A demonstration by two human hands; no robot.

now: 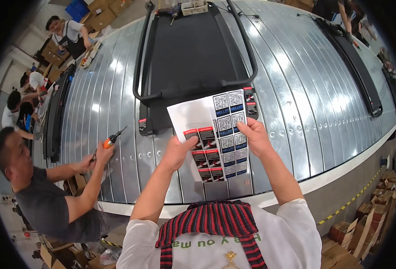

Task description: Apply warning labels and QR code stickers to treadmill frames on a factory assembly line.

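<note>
My left hand (178,151) grips a sheet of red and black warning labels (205,154) by its left edge, thumb on top. Its upper part is bare white backing. My right hand (257,136) pinches a sheet of blue and white code labels (225,125) at its right edge. The two sheets overlap in front of my chest. Just beyond them lies a black treadmill (193,49) with a bent tubular handle frame (138,67). Red and black labels (250,104) are stuck on its near right end, and another label (143,125) on the near left.
The treadmill rests on a metal slat conveyor (287,89). At my left, a co-worker (41,184) holds an orange power screwdriver (110,141). A drill (173,13) and parts tray (194,8) lie at the far end. Cardboard boxes (343,233) stand at lower right.
</note>
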